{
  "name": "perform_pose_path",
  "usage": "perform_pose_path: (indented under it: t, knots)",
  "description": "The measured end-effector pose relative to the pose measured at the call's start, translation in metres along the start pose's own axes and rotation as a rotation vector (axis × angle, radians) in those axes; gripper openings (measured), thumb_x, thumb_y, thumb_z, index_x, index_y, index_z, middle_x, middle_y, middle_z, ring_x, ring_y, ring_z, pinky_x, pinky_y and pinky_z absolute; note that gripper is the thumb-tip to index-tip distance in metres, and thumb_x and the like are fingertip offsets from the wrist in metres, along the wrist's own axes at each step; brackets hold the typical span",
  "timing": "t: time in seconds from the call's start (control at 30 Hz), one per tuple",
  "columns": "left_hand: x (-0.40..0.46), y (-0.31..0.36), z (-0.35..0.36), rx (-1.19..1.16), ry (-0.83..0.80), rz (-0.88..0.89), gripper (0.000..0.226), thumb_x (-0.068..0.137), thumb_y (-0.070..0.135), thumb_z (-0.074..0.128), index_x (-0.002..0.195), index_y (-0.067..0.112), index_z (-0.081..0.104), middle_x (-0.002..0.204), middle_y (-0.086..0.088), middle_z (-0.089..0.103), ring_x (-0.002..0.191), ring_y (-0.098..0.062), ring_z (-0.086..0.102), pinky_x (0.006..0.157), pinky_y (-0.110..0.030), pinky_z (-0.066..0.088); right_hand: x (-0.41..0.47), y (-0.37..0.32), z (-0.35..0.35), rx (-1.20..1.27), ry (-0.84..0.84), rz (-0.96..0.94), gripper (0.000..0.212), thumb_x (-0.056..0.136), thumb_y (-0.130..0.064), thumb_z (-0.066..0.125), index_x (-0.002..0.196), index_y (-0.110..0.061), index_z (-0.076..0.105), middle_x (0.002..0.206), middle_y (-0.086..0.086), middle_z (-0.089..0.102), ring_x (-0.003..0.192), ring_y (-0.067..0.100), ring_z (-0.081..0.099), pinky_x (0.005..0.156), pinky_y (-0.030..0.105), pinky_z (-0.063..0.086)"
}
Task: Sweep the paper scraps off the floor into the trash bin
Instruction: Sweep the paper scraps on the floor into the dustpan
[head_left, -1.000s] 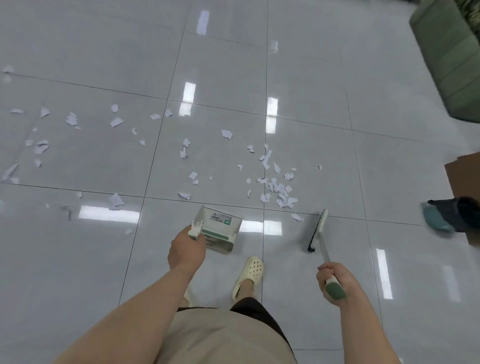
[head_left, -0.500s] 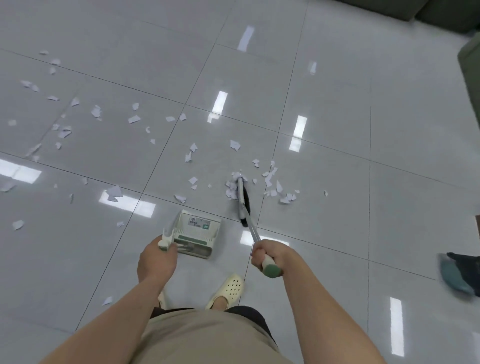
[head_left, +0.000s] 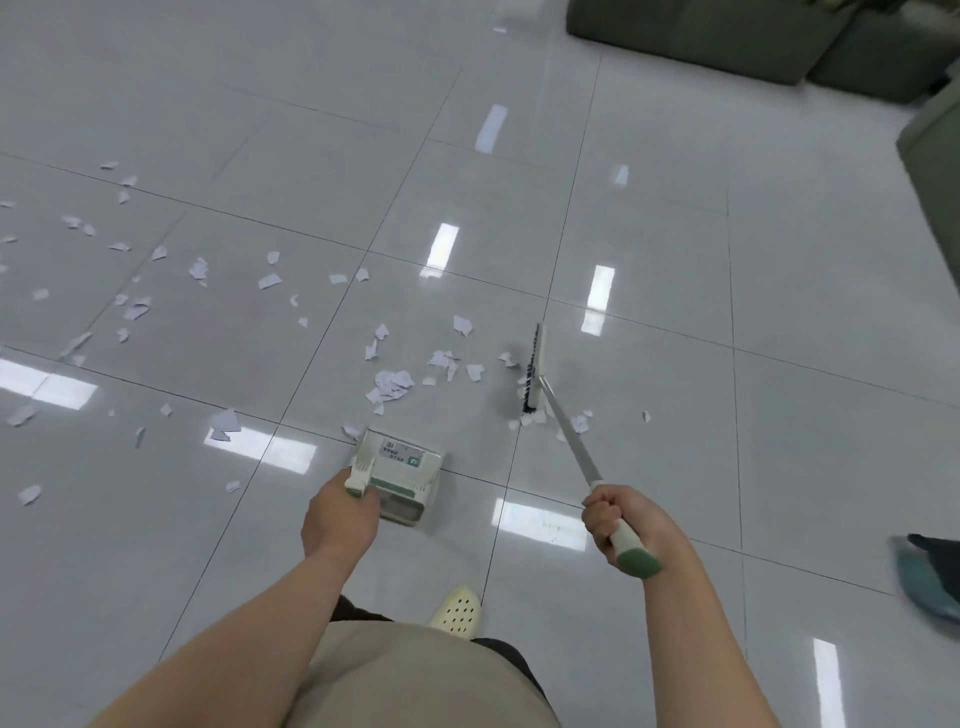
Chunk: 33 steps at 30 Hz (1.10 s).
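Right hand (head_left: 618, 522) is gripping the broom (head_left: 535, 371) handle, left hand (head_left: 337, 517) holding the dustpan (head_left: 402, 467) on the floor (head_left: 675, 312); broom head is now sitting right of the paper scraps (head_left: 392, 384), having swung back from mid-pile; another stroke is pending; dustpan is looking empty; no trash bin in view.

Both bare arms reach forward and down.
The left hand (head_left: 337, 519) grips a dustpan handle near the body; the right hand (head_left: 618, 525), farther right, is fisted round a broom handle.
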<state>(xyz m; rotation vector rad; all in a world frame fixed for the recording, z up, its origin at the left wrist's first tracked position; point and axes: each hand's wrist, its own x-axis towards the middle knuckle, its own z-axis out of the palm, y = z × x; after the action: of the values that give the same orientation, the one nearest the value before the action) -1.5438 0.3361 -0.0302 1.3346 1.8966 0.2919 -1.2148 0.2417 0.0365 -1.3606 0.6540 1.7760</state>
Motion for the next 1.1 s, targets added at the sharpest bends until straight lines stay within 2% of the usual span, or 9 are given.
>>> perform_pose_path:
  t: [0.13, 0.33, 0.47, 0.6, 0.77, 0.87, 0.97, 1.1]
  knots:
    - [0.007, 0.015, 0.006, -0.012, 0.013, -0.022, 0.005, 0.1, 0.028, 0.06, 0.103, 0.03, 0.064, 0.082, 0.001, 0.067, 0.075, -0.022, 0.062, 0.06, -0.029, 0.041, 0.001, -0.01, -0.018, -0.043, 0.173, -0.131, 0.03, 0.087, 0.006, 0.04, 0.071, -0.018, 0.031, 0.048, -0.004, 0.028, 0.027, 0.007, 0.028, 0.026, 0.015, 0.026]
    - [0.027, 0.018, 0.013, 0.007, -0.054, 0.008, 0.008, 0.099, 0.03, 0.061, 0.098, 0.027, 0.068, 0.08, 0.001, 0.067, 0.074, -0.022, 0.062, 0.062, -0.031, 0.045, 0.016, -0.026, -0.03, -0.024, 0.292, -0.168, 0.027, 0.086, 0.004, 0.04, 0.071, -0.017, 0.032, 0.046, -0.005, 0.029, 0.027, 0.007, 0.03, 0.027, 0.014, 0.027]
    - [0.053, 0.034, 0.005, 0.034, -0.113, 0.04, 0.004, 0.098, 0.029, 0.061, 0.096, 0.033, 0.063, 0.081, 0.005, 0.066, 0.073, -0.017, 0.061, 0.062, -0.03, 0.044, 0.027, -0.037, -0.013, -0.013, 0.333, -0.175, 0.022, 0.084, 0.001, 0.045, 0.077, -0.017, 0.034, 0.051, -0.008, 0.03, 0.03, 0.006, 0.035, 0.029, 0.013, 0.029]
    - [0.089, 0.041, -0.011, 0.05, -0.142, 0.02, 0.006, 0.096, 0.03, 0.062, 0.098, 0.03, 0.068, 0.082, 0.005, 0.068, 0.075, -0.021, 0.064, 0.061, -0.03, 0.045, 0.051, -0.048, 0.033, -0.11, 0.357, -0.115, 0.022, 0.081, 0.001, 0.047, 0.076, -0.017, 0.036, 0.05, -0.007, 0.03, 0.031, 0.007, 0.036, 0.031, 0.013, 0.031]
    - [0.125, 0.038, -0.038, 0.019, -0.144, -0.01, 0.013, 0.096, 0.03, 0.062, 0.103, 0.028, 0.072, 0.082, 0.007, 0.069, 0.074, -0.018, 0.064, 0.059, -0.027, 0.043, 0.097, -0.027, 0.136, -0.486, 0.283, 0.086, 0.016, 0.079, 0.004, 0.048, 0.074, -0.01, 0.043, 0.048, -0.001, 0.036, 0.034, 0.01, 0.034, 0.034, 0.015, 0.031]
    - [0.138, 0.03, -0.055, 0.018, -0.119, -0.056, 0.025, 0.095, 0.03, 0.061, 0.118, 0.031, 0.07, 0.091, 0.006, 0.071, 0.083, -0.022, 0.065, 0.061, -0.028, 0.041, 0.116, -0.026, 0.197, -0.641, 0.174, 0.15, 0.021, 0.081, 0.003, 0.048, 0.07, -0.013, 0.038, 0.048, -0.002, 0.033, 0.033, 0.01, 0.032, 0.032, 0.017, 0.03]
    - [0.144, 0.025, -0.067, -0.013, -0.091, -0.118, 0.027, 0.094, 0.028, 0.059, 0.118, 0.032, 0.07, 0.094, 0.005, 0.071, 0.085, -0.024, 0.066, 0.068, -0.03, 0.048, 0.125, -0.048, 0.238, -0.556, 0.049, 0.21, 0.031, 0.082, 0.005, 0.05, 0.07, -0.018, 0.033, 0.053, -0.006, 0.029, 0.033, 0.007, 0.03, 0.029, 0.019, 0.031]
    - [0.153, 0.02, -0.069, -0.09, -0.016, -0.224, 0.03, 0.09, 0.03, 0.057, 0.117, 0.03, 0.069, 0.094, 0.0, 0.07, 0.084, -0.025, 0.065, 0.078, -0.036, 0.055, 0.122, -0.069, 0.262, -0.299, -0.157, 0.343, 0.04, 0.072, 0.016, 0.064, 0.08, -0.015, 0.04, 0.054, -0.007, 0.029, 0.032, 0.007, 0.033, 0.029, 0.017, 0.031]
